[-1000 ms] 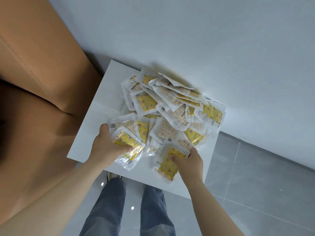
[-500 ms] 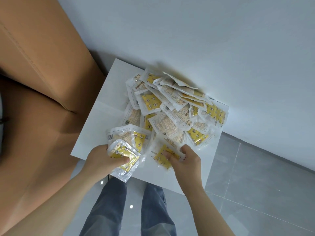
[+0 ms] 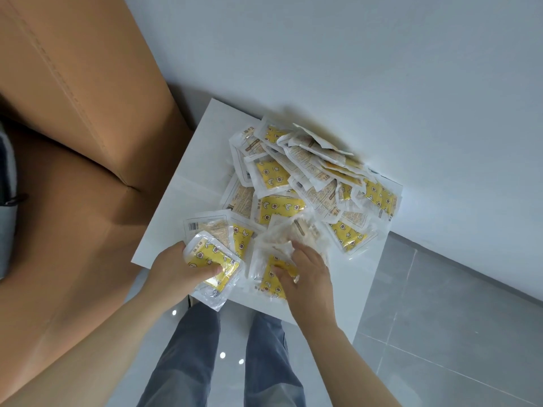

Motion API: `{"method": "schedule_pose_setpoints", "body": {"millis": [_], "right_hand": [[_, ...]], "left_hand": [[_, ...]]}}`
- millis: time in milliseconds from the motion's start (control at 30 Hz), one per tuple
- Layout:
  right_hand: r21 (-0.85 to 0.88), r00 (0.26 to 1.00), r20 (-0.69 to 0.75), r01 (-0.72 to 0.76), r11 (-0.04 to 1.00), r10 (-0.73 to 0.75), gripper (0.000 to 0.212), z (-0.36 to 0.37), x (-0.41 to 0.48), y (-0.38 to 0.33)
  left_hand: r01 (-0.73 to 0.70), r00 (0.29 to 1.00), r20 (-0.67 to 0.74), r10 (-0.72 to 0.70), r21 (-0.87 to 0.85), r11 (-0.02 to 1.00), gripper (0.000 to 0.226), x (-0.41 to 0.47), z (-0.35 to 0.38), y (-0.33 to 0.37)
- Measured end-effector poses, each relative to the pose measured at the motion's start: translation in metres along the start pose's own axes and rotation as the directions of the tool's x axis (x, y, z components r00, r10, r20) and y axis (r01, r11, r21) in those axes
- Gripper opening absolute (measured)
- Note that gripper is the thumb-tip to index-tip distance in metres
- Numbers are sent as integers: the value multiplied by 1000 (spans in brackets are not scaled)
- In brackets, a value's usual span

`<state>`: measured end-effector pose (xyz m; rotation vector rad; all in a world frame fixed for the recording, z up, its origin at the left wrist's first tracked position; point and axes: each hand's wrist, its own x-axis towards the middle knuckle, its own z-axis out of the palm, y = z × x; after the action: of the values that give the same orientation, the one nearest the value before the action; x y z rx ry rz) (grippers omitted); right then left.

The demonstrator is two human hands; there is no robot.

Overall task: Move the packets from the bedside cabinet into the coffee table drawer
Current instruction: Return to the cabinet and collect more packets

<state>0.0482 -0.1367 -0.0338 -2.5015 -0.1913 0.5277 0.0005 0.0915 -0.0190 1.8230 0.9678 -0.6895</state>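
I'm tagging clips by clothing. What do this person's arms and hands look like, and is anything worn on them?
Both forearms are bare up to the frame edge: no sleeves show. The left hand and right hand wear no gloves, rings, watch or bracelet that can be seen. Below them, grey-blue trousers.

surface: white bedside cabinet (image 3: 188,201) | on it: heap of yellow-and-clear packets (image 3: 308,186)

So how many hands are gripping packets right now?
2. The left hand holds a yellow packet at the cabinet's front edge; the right hand pinches packets beside it. None hidden.
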Motion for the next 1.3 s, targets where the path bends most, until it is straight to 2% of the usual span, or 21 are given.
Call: {"method": "schedule_pose_setpoints", "body": {"millis": [167, 233, 333, 467, 533, 667, 733, 833, 967, 1033, 1167, 1300], "right_hand": [[207, 957, -50, -271, 940, 287, 29, -3, 2, 1], [224, 920, -12, -380, 898, 392, 34, -7, 12, 1], [169, 894, 29, -445, 879, 447, 50, -13, 22, -2], [137, 905, -59, -410, 902, 421, 51, -18, 26, -9], [211, 883, -7, -457, 864, 469, 49, -21, 26, -13], [294, 879, 50, -467, 834, 475, 28, -24, 22, -19], [280, 885, 29, -454, 846, 465, 37, -26, 22, -20], [328, 850, 46, -510, 796, 525, 50, -24, 31, -20], [442, 823, 79, -534, 721, 562, 56, -18, 52, -29], [526, 797, 67, -539, 658, 600, 50, -20, 59, -36], [516, 842, -3, -461, 722, 540, 17, -23, 55, -48], [455, 898, -56, -367, 811, 437, 17, -35, 29, -57]], "left_hand": [[-38, 999, -3, 38, 11, 999, 25, 2, 0, 3], [-45, 999, -10, 45, 12, 999, 24, 2, 0, 3], [-49, 999, -9, 50, 27, 998, 24, 2, 0, 2], [-61, 998, -19, 62, 26, 998, 22, -1, 2, 3], [-72, 997, -8, 72, 7, 997, 18, -3, 3, 4], [-83, 996, -38, 83, 6, 997, 14, -10, 2, 7], [-89, 994, -65, 90, 19, 996, 13, -14, 3, 11], [-89, 991, -96, 93, 44, 995, 13, -17, 4, 16], [-77, 989, -122, 84, 61, 995, 13, -15, 5, 18], [-74, 989, -125, 82, 63, 995, 13, -14, 6, 18], [-59, 989, -135, 66, 54, 997, 13, -15, 5, 18], [-53, 986, -155, 61, 51, 997, 14, -26, -4, 24]]}}
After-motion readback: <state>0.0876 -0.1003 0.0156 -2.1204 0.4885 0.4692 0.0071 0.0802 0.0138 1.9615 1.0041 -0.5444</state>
